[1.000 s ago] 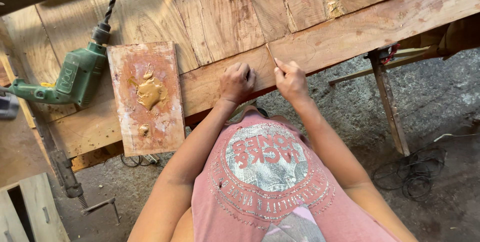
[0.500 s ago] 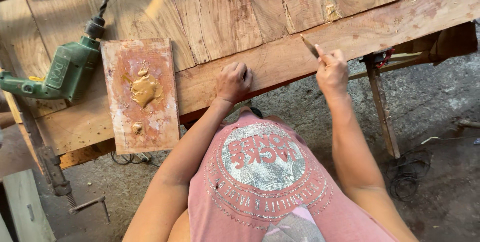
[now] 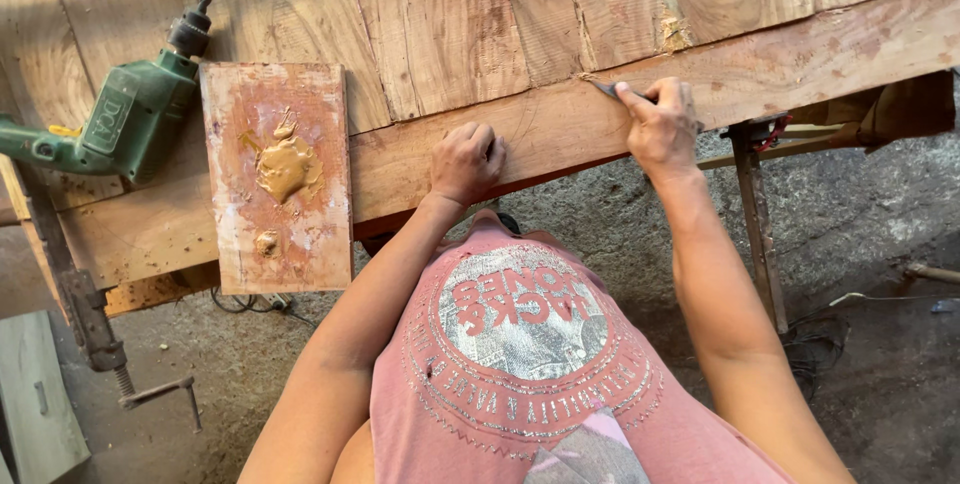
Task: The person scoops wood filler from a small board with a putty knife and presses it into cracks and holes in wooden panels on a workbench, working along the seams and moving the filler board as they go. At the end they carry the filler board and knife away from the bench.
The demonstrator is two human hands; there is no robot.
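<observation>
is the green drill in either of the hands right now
No, the green drill lies on the planks beside the putty-smeared board, apart from both the left hand and right hand.

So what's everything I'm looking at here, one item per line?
wooden slab top: one, brown planks, fills the upper view
small board: one, reddish, lies on the slab at left
putty blob: one, tan, on the small board
electric drill: one, green, left of the small board
clamp: one, rusty metal, lower left
metal stand: one, rusty, under the slab at right
thin blade tool: one, dark, at a seam
left hand: one, resting on the slab edge
right hand: one, gripping the blade tool
</observation>
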